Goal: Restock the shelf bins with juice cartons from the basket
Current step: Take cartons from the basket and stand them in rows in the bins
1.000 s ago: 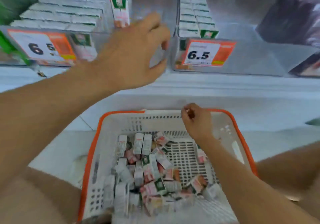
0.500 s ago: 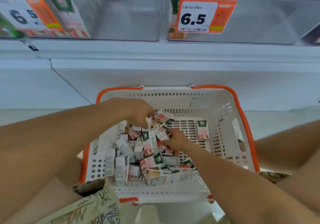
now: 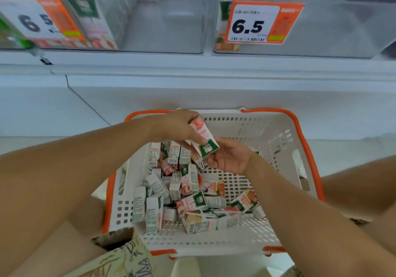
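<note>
cartons point(image 3: 188, 193) in basket point(image 3: 285, 148), bins point(image 3: 162, 24) above

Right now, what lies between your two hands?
In the head view, one pink-and-green juice carton: the left hand grips it above the basket, the right hand beneath.

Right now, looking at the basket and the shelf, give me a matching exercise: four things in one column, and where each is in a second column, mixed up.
Things
1. pink and green carton
2. basket rim
3. 6.5 price tag
4. loose cartons

Places or states
A. on the front of the right clear bin
B. orange, running round the white basket
C. heaped on the basket floor
D. held by the left hand, with the right hand under its green end

Pairs: 1-D, 2-B, 3-A, 4-C
</note>
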